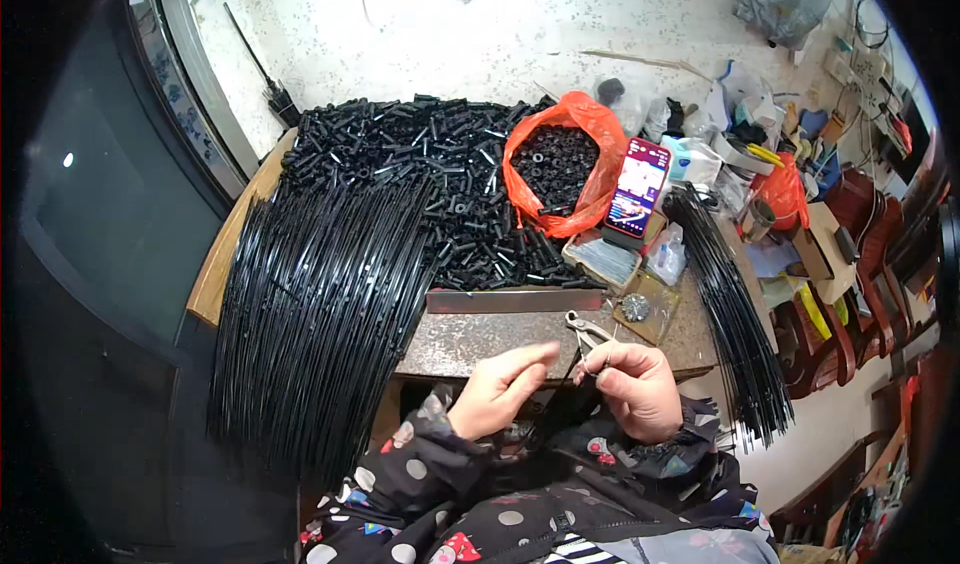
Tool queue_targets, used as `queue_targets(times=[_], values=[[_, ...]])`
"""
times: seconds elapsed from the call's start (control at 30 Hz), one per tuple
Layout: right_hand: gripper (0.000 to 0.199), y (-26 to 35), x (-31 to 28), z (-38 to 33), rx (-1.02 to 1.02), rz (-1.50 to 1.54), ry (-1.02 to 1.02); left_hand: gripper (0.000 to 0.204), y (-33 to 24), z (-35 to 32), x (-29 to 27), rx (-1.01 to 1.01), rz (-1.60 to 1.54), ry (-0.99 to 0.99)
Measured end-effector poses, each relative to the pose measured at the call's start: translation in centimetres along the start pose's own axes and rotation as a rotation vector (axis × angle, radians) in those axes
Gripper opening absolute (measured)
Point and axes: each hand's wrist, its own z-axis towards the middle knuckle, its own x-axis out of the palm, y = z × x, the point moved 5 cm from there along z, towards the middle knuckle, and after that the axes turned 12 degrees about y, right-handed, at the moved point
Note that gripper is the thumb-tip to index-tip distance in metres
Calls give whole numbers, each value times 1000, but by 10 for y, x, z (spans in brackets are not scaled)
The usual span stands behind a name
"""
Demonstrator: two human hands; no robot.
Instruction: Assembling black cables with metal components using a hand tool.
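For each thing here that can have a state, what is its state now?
Orange bag: open, holds black parts.
Phone: screen lit, propped up.
Pliers: jaws open, in right hand.
Left hand: fingertips pinched together.
Black rods: lying bundled, overhanging the table edge.

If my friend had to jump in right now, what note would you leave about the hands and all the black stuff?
Left hand: fingers pinched together over the table edge; whether it holds a small part cannot be told.
Right hand: closed around small pliers, with a thin black wire between the two hands.
Big bundle of black wires lies on the left; a smaller bundle hangs on the right.
Pile of short black tubes sits behind the metal bar; more pieces fill the orange bag.
Done and left: cannot be told apart.
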Motion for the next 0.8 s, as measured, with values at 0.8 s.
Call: queue_targets(times=[0.8], values=[[7, -7, -53, 20, -181, 80, -485, 22, 36, 145, -65, 99, 324, -204]])
